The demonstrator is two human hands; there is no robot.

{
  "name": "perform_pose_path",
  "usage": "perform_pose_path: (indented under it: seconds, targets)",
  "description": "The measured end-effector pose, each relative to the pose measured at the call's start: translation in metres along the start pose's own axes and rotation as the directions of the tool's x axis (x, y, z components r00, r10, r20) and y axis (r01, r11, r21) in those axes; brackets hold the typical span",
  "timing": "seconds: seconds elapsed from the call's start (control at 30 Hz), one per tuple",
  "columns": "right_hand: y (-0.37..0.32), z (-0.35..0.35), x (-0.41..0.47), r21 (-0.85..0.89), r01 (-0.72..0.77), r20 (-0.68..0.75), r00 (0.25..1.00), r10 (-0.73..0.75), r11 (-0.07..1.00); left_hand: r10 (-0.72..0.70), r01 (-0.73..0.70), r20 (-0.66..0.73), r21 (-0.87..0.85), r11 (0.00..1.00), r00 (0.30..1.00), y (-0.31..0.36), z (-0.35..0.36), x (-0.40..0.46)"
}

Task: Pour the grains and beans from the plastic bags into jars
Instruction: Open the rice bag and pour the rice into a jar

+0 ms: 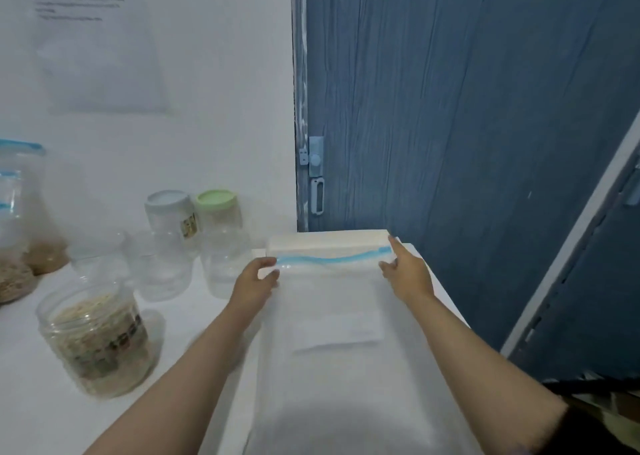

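1. An empty plastic bag with a blue zip strip lies flat on the white worktop, its zip end toward a blue door.
2. The left hand pinches the bag's left zip corner between thumb and fingers.
3. The right hand touches the bag's right zip corner, index finger straight and pointing along the strip, the other fingers loosely bent.
4. Left of the bag, an open jar of grain stands on the worktop.
5. Beyond that jar, nearer the wall, stand clear empty jars, plus a grey-lidded jar and a green-lidded jar.
6. Far left of the bag, filled bags lean near the wall.
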State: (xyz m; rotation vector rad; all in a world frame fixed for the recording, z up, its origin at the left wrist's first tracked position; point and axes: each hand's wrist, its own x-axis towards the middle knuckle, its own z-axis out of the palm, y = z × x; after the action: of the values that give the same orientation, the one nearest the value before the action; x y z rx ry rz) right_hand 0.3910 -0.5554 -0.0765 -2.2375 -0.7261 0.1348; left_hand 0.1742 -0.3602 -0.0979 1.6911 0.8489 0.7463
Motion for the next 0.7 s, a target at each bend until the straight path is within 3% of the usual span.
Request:
perform_pose_path:
  seconds: [0.2, 0.3, 0.37, 0.47, 0.57, 0.7]
  targets:
    - [0.032, 0.036, 0.019, -0.028, -0.023, 0.058, 0.998, 0.025, 0.999, -0.026, -0.009, 0.147, 0.229, 0.973, 0.989, -0.02, 0.005, 0.012]
    - [0.035, 0.051, 0.029, -0.203, -0.028, 0.063, 0.997, 0.041, 0.979, -0.018, -0.056, 0.19, 0.374, 0.926, 0.982, -0.025, 0.009, 0.024]
    - [0.035, 0.058, 0.034, -0.367, 0.01, 0.031, 1.0, 0.002, 0.93, -0.036, -0.072, 0.204, 0.498, 0.864, 0.978, -0.03, 0.011, 0.03]
    - [0.032, 0.066, 0.042, -0.394, 0.096, 0.01, 0.995, -0.1, 0.914, -0.055, -0.086, 0.225, 0.571, 0.816, 0.973, -0.031, 0.016, 0.034]
    - [0.018, 0.071, 0.056, -0.442, 0.202, 0.069, 0.979, -0.192, 0.874, -0.041, -0.119, 0.24, 0.613, 0.781, 0.97, -0.031, 0.022, 0.033]
    - [0.002, 0.079, 0.081, -0.561, 0.229, 0.184, 0.971, -0.15, 0.795, -0.043, -0.153, 0.245, 0.72, 0.677, 0.968, -0.039, 0.024, 0.035]
